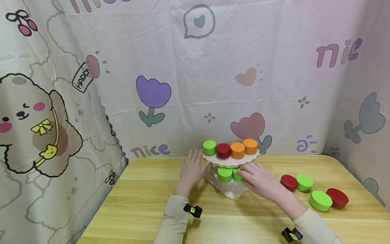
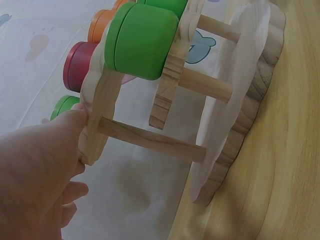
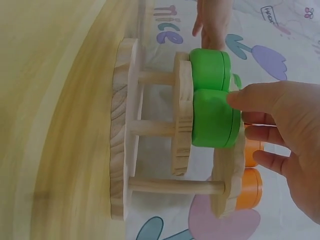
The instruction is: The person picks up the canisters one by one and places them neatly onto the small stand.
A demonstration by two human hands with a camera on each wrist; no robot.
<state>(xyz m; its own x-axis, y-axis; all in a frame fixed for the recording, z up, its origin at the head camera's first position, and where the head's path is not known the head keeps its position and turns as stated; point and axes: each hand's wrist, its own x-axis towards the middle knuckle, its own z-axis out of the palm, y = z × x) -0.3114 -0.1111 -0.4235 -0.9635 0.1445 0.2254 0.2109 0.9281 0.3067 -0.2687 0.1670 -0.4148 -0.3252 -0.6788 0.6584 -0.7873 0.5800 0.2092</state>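
Observation:
A tiered wooden stand (image 1: 231, 195) with scalloped edges and dowel posts is between both hands. My left hand (image 1: 190, 173) is at its left side, fingers extended in the head view. In the left wrist view, its thumb (image 2: 75, 115) touches the upper shelf's (image 2: 107, 90) edge. On the middle shelf (image 3: 182, 115) sit two green round blocks side by side. My right hand (image 1: 259, 178) holds the right green block (image 3: 215, 122), thumb at its top rim; its index finger is partly hidden. Along the top shelf stand green (image 1: 209, 147), red (image 1: 223, 151) and two orange blocks (image 1: 237, 150).
Right of the stand, a red block (image 1: 288, 183) lies beside a green one (image 1: 304, 183). Nearer the front are another green block (image 1: 320, 200) and red block (image 1: 337, 198). The wooden table (image 1: 137, 203) runs back to a printed cloth (image 1: 195, 67).

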